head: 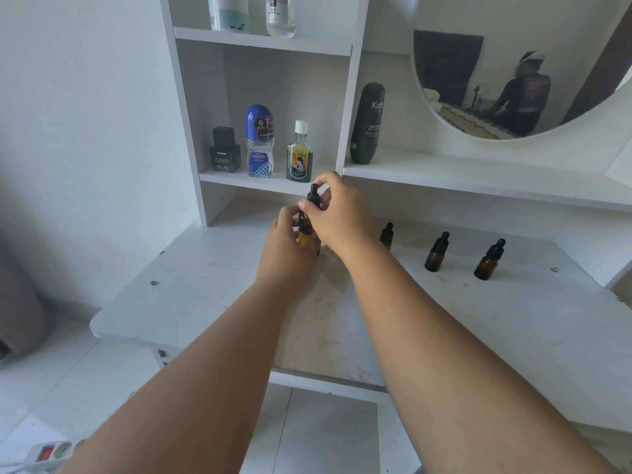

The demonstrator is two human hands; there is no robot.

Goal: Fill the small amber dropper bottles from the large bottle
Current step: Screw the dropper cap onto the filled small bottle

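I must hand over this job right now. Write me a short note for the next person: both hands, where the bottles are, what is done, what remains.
Left hand: grips the large bottle by its body, upright.
Right hand: pinches its black dropper cap, which is on.
Left small bottle, middle small bottle and right small bottle stand capped on the table, right of the hands.
Done: no filling visible; their levels cannot be told.
Left: open the large bottle, fill all three.

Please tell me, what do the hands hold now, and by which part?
One amber bottle: the left hand grips its body, and the right hand pinches its black dropper cap.
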